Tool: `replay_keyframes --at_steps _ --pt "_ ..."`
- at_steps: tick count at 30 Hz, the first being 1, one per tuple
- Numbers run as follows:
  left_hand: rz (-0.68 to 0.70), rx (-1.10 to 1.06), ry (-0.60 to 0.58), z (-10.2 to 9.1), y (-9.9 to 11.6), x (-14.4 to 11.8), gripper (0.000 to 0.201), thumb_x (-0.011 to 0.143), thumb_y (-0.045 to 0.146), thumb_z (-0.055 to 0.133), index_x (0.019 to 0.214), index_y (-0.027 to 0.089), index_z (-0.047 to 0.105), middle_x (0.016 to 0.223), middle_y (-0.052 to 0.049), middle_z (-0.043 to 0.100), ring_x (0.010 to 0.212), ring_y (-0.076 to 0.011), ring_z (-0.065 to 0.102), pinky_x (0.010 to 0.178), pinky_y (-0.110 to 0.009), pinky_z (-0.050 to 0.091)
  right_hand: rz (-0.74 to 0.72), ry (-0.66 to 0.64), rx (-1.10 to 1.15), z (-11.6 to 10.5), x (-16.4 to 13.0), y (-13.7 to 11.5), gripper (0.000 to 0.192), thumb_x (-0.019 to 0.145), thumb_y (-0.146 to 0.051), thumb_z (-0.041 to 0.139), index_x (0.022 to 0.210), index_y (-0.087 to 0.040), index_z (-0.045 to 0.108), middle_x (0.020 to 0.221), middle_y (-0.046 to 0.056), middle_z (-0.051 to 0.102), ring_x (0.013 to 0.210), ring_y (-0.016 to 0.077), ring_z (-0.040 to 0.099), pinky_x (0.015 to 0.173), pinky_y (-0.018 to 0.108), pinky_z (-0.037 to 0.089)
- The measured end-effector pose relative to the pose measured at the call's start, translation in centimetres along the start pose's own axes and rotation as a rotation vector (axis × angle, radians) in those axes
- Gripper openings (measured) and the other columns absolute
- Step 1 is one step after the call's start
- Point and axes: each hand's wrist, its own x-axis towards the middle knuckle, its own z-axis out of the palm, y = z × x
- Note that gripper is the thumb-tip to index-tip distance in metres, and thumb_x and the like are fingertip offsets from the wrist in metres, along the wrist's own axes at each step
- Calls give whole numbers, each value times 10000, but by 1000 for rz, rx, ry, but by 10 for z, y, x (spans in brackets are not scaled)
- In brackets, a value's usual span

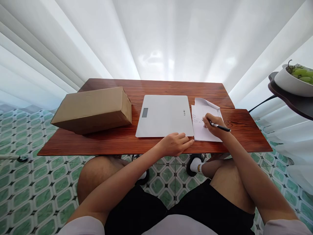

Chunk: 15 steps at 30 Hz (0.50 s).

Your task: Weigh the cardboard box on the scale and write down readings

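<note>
My right hand grips a black pen, its fingers down on the white notepad. Small handwriting runs along the left part of the page, and the sheet's top edge curls up. Bent loosely, my left hand rests at the table's near edge with its fingers slightly apart and nothing visible in them. It lies by the lower right corner of a white flat scale, one fingertip close to the notepad's lower left corner. The scale has a small grey display on its left side.
A closed cardboard box stands on the left of the reddish wooden table. At the right, a dark shelf carries a white bowl of green grapes. White curtains hang behind, with green patterned tiles below.
</note>
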Motion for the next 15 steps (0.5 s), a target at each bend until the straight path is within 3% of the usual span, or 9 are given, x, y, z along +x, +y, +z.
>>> replay_keyframes --at_steps 6,10,15 --pt "-1 2 40 -1 0 0 282 931 158 471 1175 133 608 841 -31 669 760 -163 568 562 -290 388 -93 115 -355 1 6 -2 265 1009 -486 476 1038 -249 591 950 48 666 749 215 612 580 306 352" --pt "10 9 7 -1 2 0 270 931 153 483 1171 137 606 840 -34 659 763 -159 564 559 -295 363 -63 104 -494 3 14 5 228 997 -286 465 1159 -250 621 1007 62 673 793 225 619 547 308 300" --pt "30 9 -29 -3 2 0 265 946 151 473 1179 127 598 852 -45 650 783 -157 566 575 -297 359 -43 88 -601 5 20 9 394 919 -105 420 1242 -218 616 1030 80 690 891 258 633 570 332 327"
